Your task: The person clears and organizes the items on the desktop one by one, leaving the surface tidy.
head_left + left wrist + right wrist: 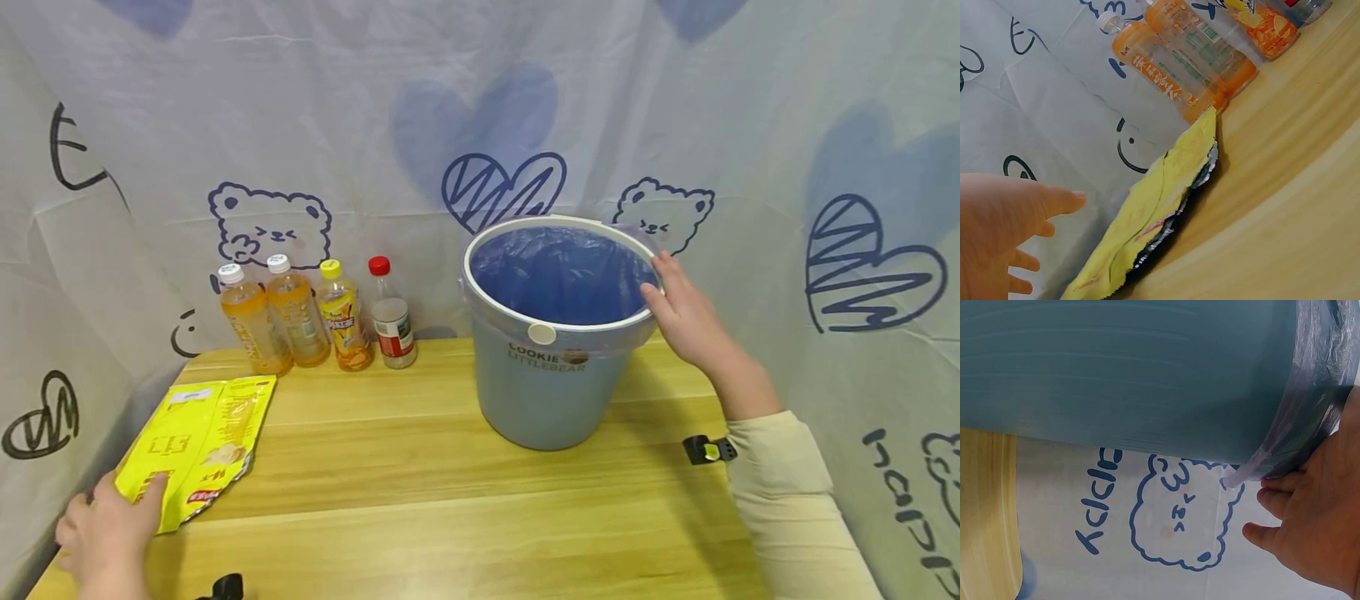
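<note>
A large torn yellow snack bag lies flat at the left of the wooden table, its silvery inside showing along one edge. Over its near end is my left hand, thumb and fingers spread. In the left wrist view, the left hand shows a gap between its fingers and the yellow bag. A blue-grey bin with a white rim and a clear plastic liner stands upright at the right. My right hand rests on the bin's right rim, fingers extended along the liner edge.
Two white-capped bottles, a yellow-capped bottle and a red-capped bottle stand in a row at the table's back left. A printed cloth hangs behind and at both sides.
</note>
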Demonstrator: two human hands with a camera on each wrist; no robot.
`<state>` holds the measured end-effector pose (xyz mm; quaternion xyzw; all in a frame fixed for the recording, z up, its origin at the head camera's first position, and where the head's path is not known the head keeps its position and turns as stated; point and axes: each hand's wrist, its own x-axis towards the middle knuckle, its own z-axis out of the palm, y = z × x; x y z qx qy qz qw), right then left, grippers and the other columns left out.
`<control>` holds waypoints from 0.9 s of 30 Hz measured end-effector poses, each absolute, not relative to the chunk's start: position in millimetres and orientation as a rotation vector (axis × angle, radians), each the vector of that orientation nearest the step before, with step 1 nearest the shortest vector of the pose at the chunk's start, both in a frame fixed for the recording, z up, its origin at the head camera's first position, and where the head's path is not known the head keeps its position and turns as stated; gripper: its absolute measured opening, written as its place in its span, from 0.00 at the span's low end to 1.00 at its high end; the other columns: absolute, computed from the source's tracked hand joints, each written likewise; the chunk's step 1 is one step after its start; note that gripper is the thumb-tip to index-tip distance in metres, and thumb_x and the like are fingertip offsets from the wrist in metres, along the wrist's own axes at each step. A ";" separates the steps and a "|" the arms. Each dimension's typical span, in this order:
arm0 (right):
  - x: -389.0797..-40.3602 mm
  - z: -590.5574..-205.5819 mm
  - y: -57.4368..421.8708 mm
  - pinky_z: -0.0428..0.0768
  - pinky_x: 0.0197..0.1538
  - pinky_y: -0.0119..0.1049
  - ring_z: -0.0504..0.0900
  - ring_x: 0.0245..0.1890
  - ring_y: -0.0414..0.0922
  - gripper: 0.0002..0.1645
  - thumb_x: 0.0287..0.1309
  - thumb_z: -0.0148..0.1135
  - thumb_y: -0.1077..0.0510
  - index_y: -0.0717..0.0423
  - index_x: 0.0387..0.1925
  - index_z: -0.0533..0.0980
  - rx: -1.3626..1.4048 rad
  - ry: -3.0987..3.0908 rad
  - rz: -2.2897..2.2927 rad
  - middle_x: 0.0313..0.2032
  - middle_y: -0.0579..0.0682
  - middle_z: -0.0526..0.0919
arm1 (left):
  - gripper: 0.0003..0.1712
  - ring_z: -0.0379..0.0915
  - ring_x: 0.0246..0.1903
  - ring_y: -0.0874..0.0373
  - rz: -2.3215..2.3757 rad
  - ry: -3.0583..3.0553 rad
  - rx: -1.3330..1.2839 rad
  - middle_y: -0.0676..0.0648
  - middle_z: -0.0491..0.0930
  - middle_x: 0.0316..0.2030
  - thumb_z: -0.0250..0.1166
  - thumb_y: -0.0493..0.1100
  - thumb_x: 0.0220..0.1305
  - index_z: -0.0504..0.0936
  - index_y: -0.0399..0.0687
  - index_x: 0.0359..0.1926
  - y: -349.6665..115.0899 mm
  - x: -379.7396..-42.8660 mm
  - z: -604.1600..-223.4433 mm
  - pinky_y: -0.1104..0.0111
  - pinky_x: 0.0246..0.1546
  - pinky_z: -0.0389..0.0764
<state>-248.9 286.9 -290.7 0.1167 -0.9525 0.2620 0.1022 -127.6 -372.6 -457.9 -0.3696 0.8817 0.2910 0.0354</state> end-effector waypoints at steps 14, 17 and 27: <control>-246.8 -289.7 287.3 0.42 0.71 0.67 0.38 0.76 0.65 0.41 0.75 0.28 0.41 0.65 0.75 0.41 0.344 -2.807 0.784 0.76 0.64 0.37 | 0.52 0.29 0.65 0.13 0.893 2.572 -1.192 0.13 0.29 0.65 0.35 0.68 0.68 0.37 0.26 0.71 -368.1 -123.5 -469.9 0.24 0.58 0.44; -246.8 -290.1 287.7 0.42 0.71 0.67 0.38 0.76 0.65 0.41 0.75 0.28 0.41 0.65 0.75 0.41 0.344 -2.799 0.791 0.76 0.63 0.37 | 0.52 0.31 0.64 0.14 0.894 2.568 -1.190 0.13 0.29 0.65 0.36 0.68 0.68 0.38 0.26 0.71 -368.6 -124.7 -471.9 0.24 0.58 0.44; -246.4 -289.8 285.1 0.43 0.70 0.69 0.39 0.76 0.66 0.41 0.75 0.29 0.41 0.64 0.75 0.41 0.341 -2.804 0.790 0.76 0.65 0.38 | 0.47 0.39 0.65 0.18 0.908 2.664 -1.239 0.17 0.36 0.67 0.41 0.63 0.70 0.44 0.30 0.72 -367.1 -123.6 -475.7 0.29 0.59 0.49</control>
